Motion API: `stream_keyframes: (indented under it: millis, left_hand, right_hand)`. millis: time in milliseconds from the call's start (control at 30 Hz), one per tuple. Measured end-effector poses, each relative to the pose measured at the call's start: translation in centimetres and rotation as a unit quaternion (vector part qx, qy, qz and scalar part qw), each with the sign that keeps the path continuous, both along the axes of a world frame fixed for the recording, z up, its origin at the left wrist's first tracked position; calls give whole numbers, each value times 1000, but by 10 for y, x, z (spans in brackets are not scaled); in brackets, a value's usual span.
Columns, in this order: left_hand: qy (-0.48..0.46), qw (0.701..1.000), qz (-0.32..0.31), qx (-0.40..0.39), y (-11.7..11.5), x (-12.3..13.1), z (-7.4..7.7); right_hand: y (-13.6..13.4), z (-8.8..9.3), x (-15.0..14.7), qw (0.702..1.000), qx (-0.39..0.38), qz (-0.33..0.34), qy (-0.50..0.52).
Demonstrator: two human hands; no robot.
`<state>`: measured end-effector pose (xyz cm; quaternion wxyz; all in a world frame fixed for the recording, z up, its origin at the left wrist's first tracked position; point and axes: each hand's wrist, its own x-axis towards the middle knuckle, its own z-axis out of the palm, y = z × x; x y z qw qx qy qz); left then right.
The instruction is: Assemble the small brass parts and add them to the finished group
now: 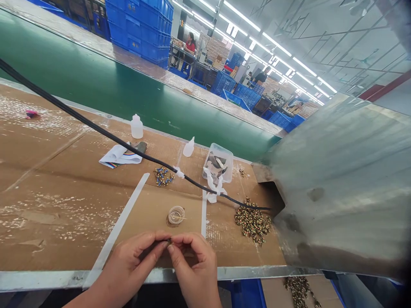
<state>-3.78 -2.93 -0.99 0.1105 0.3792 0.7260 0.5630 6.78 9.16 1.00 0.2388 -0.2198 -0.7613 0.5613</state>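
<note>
Cardboard bench (58,222) — two hands (128,267), one part (169,241)

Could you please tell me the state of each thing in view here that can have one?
Left hand, pinching a small dark part
Right hand, pinching the same part
Black cable, stretched across the bench
Clear plastic tub, open
Plastic squeeze bottle, upright, capped
Blue crates, stacked

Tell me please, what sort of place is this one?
It looks like a factory assembly line for small parts. A long green conveyor belt runs beside the cardboard-covered bench, blue plastic crates stand stacked beyond it, and a heap of small components lies on the cardboard.
</note>
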Motion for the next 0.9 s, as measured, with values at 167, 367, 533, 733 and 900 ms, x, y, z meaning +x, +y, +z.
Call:
stream_keyframes:
  millis: [167, 367, 533, 733, 900]
  left_hand:
    - [-32, 999, -34, -12, -2, -1, 0]
    - [-99, 995, -26, -19, -2, -1, -4]
    - [-146, 989, -29, -20, -1, -3, -3]
    - [-94, 995, 26, -9, 0, -15, 0]
    - [-117, 991, 54, -32, 3, -20, -4]
  right_hand:
    - [0, -3, -1, 999, 37, 3, 8]
    - [-1, -3, -1, 997, 80, -1, -1]
    - [0, 0, -2, 993, 112, 15, 12]
    - [21, 1, -3, 988, 136, -68, 2]
    - [35, -3, -11, 985, 153, -80, -19]
